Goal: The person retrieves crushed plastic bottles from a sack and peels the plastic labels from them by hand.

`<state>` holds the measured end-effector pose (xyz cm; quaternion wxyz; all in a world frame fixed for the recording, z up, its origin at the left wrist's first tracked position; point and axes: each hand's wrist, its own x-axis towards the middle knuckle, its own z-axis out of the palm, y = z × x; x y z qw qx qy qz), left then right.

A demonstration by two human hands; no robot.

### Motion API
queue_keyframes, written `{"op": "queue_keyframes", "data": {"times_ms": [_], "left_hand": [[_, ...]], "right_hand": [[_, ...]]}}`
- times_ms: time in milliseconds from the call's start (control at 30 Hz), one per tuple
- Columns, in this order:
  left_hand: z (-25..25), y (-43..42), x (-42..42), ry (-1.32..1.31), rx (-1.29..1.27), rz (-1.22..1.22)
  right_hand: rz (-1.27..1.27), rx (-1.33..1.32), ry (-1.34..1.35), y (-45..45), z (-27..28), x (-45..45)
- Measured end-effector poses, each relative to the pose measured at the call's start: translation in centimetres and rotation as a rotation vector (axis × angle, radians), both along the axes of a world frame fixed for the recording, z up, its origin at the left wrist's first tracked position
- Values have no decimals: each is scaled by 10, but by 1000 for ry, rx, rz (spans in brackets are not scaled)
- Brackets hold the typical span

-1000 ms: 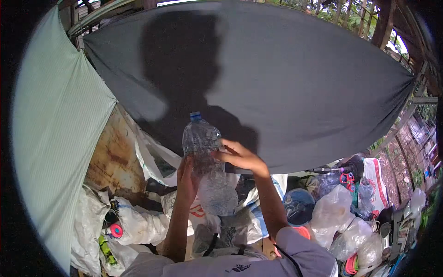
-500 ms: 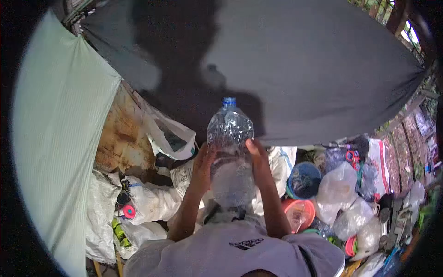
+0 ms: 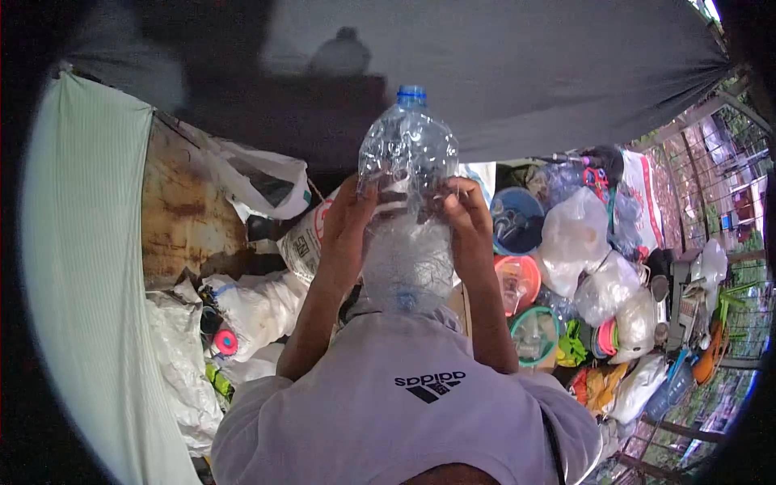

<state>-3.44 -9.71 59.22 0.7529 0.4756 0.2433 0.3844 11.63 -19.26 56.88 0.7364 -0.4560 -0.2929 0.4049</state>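
Note:
A large clear plastic bottle (image 3: 408,149) with a blue neck ring stands upright between my hands, its neck pointing away from me. My left hand (image 3: 349,214) grips its left side, fingers curled around the plastic. On the opposite side, my right hand (image 3: 467,208) is closed on the bottle with bent fingers and the thumb near its front. Below the hands is cloudy, crinkled clear plastic (image 3: 408,259) with a bluish spot near its lower end; whether it belongs to the same bottle I cannot tell.
A dark grey cloth (image 3: 517,81) hangs ahead, a pale green sheet (image 3: 89,267) at left. To the right are a blue bucket (image 3: 517,214), an orange tub (image 3: 517,283), a green-rimmed container (image 3: 535,335) and filled plastic bags (image 3: 574,234). White sacks (image 3: 259,311) lie at left.
The view has tilted downward, so the bottle and hands appear higher. My right hand's fingers have bent more around the bottle. Both hands still hold it.

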Motion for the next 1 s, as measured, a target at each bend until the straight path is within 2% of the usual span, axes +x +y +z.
{"op": "queue_keyframes", "data": {"times_ms": [100, 200, 233, 333, 467, 533, 667, 733, 767, 833, 967, 1000], "left_hand": [[-2, 4, 0, 100, 89, -3], [-12, 8, -3, 104, 59, 10], [-15, 8, -1, 45, 49, 6], [-28, 18, -2, 69, 106, 8], [-37, 28, -1, -46, 17, -40], [-50, 36, -2, -97, -41, -86], [-65, 50, -3, -93, -120, -24], [-52, 48, -7, -68, -135, 42], [-45, 47, -8, -40, -130, 86], [-33, 47, -10, 15, -121, 174], [-31, 56, -19, 39, 25, 107], [-24, 57, -19, -22, -12, 77]], "right_hand": [[-38, -10, -16, 3, -1, 1], [-41, -250, -60, 5, 12, 5], [-37, -161, -44, 10, -8, 7], [-119, -168, -211, 17, -18, 3], [-181, -105, -293, 30, -41, 1], [-179, -47, -271, 37, -45, -1], [-80, -87, -115, 48, -57, 1], [-2, -153, -35, 45, -33, -6], [28, -203, -170, 41, -12, -10], [53, -138, -188, 42, -4, -18], [32, -40, -177, 47, -14, -23], [27, -35, -183, 47, -15, -22]]}}
